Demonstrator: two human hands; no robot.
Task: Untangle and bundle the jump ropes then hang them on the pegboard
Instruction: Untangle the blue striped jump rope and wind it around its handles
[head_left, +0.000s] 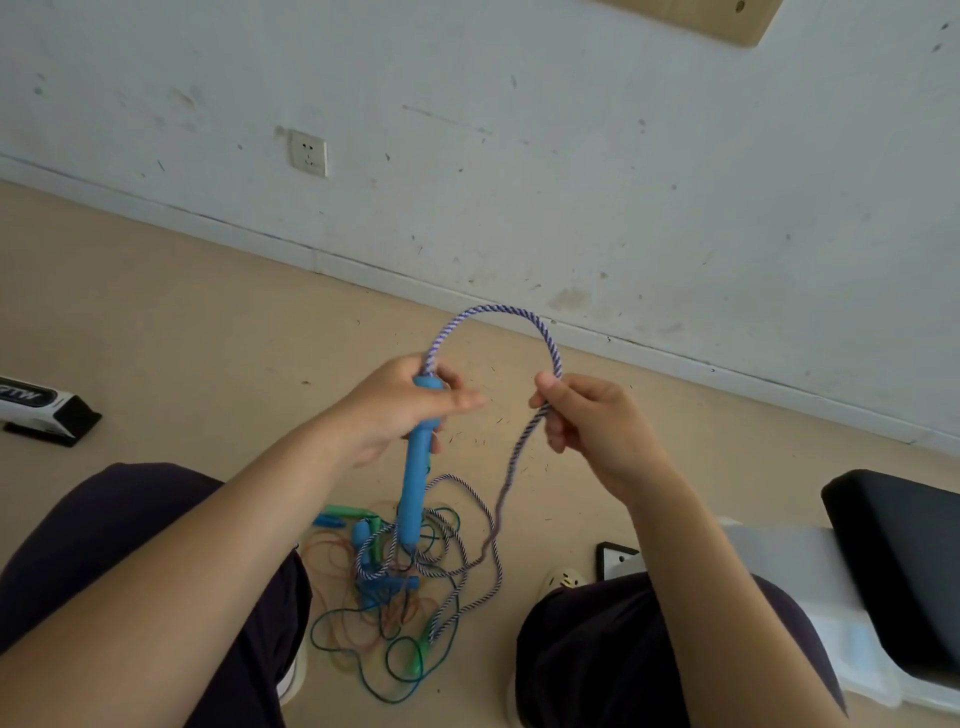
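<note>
She's partway through bundling: her left hand (400, 410) grips the blue handle (418, 457), her right hand (582, 415) pinches the striped rope (498, 312) arching between them, its tail trailing into the tangle (400, 587) on the floor (208, 322), so next comes drawing more slack free, I'd judge.

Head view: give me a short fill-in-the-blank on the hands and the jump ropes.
1. The left hand grips a ____ handle.
2. The right hand pinches the ____ rope.
3. The tangled ropes lie on the ____.
Missing words: blue; striped; floor.
</note>
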